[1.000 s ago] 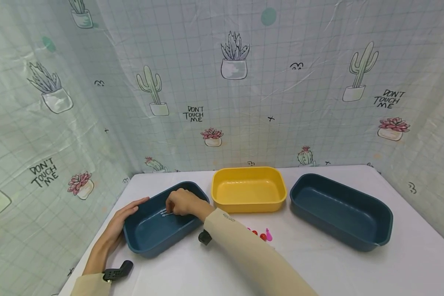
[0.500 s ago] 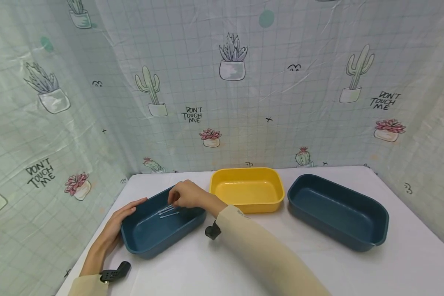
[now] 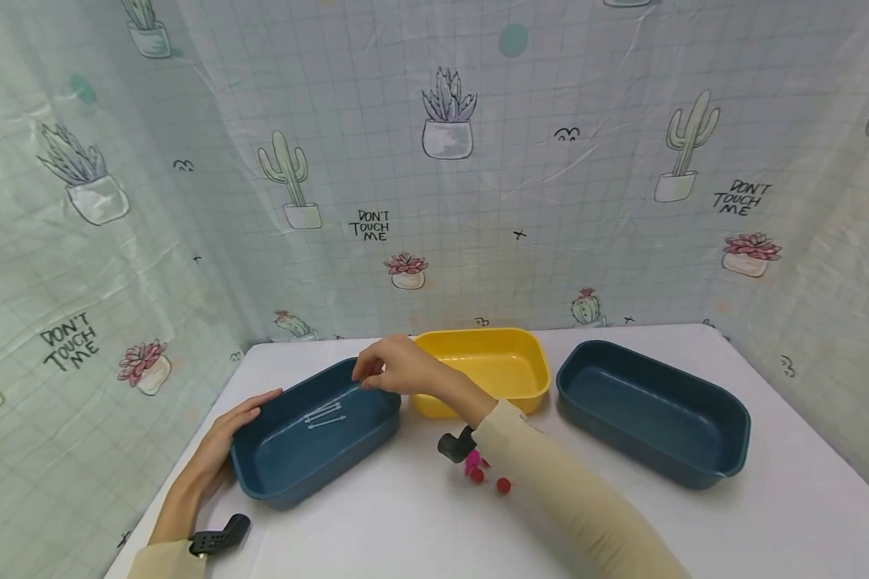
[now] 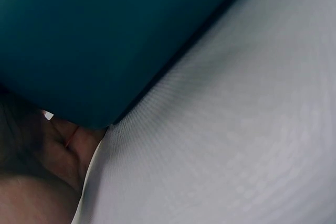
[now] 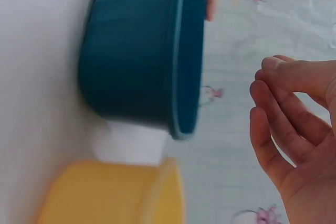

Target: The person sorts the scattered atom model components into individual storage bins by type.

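My left hand [image 3: 220, 438] lies along the outer left side of a dark blue bin [image 3: 319, 478], its straight fingers by the rim. In the left wrist view, the palm sits close against the bin's wall [image 4: 79, 51]. Several thin pale sticks [image 3: 324, 414] with wider ends lie together on the bin's floor. Over the bin's right end, near the yellow bin [image 3: 485, 342], is my right hand [image 3: 413, 370]. The right wrist view shows its fingers [image 5: 270, 150] loosely bent, thumb tip near the index fingertip, with nothing seen between them.
A second dark blue bin [image 3: 652, 410] stands at the right. Red balls [image 3: 504, 485] and a small pink piece [image 3: 472, 461] lie on the white table [image 3: 362, 539], partly behind my right forearm. A cactus-printed cloth [image 3: 333, 265] hangs behind.
My right hand has risen out of the left blue bin and moved right, uncovering the pale sticks on its floor. The left hand stays at the bin's side.
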`<state>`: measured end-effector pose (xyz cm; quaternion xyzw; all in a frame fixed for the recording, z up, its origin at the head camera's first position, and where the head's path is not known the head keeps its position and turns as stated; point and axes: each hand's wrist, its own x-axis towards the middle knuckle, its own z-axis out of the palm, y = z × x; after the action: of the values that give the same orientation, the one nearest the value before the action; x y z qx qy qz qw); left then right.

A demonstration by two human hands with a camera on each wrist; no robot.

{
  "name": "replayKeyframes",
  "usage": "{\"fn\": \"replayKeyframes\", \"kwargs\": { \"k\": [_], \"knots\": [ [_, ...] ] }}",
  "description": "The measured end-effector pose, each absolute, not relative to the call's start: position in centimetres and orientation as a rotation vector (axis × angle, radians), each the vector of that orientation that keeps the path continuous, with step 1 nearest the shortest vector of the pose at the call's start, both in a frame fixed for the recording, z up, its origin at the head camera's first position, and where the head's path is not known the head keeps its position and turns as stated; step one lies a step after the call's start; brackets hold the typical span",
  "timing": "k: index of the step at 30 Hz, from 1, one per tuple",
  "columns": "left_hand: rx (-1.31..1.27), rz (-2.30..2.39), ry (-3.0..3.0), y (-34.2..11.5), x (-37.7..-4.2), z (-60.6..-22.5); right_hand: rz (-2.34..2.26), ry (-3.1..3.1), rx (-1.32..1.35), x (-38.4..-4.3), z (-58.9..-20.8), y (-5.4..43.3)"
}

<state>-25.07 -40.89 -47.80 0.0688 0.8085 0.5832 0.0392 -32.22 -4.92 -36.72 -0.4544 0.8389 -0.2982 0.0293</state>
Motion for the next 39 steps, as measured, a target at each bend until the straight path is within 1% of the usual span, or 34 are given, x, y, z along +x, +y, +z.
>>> {"fn": "replayKeyframes", "kwargs": {
  "k": [6,14,25,39],
  "knots": [
    [0.235,1.797,2.472,-40.9,-24.9,-47.6,-0.921,2.600,-1.440,-30.7,-35.6,-1.8],
    [0.237,1.802,2.456,-40.9,-24.9,-47.6,-0.918,2.661,-1.356,-29.0,-36.0,3.4],
    [0.215,1.794,2.456,-40.8,-24.8,-47.5,-0.971,2.662,-1.311,-27.9,-38.4,10.0],
    [0.209,1.803,2.444,-40.9,-24.8,-47.6,-0.924,2.574,-1.123,-25.6,-42.3,14.7]
  ]
}}
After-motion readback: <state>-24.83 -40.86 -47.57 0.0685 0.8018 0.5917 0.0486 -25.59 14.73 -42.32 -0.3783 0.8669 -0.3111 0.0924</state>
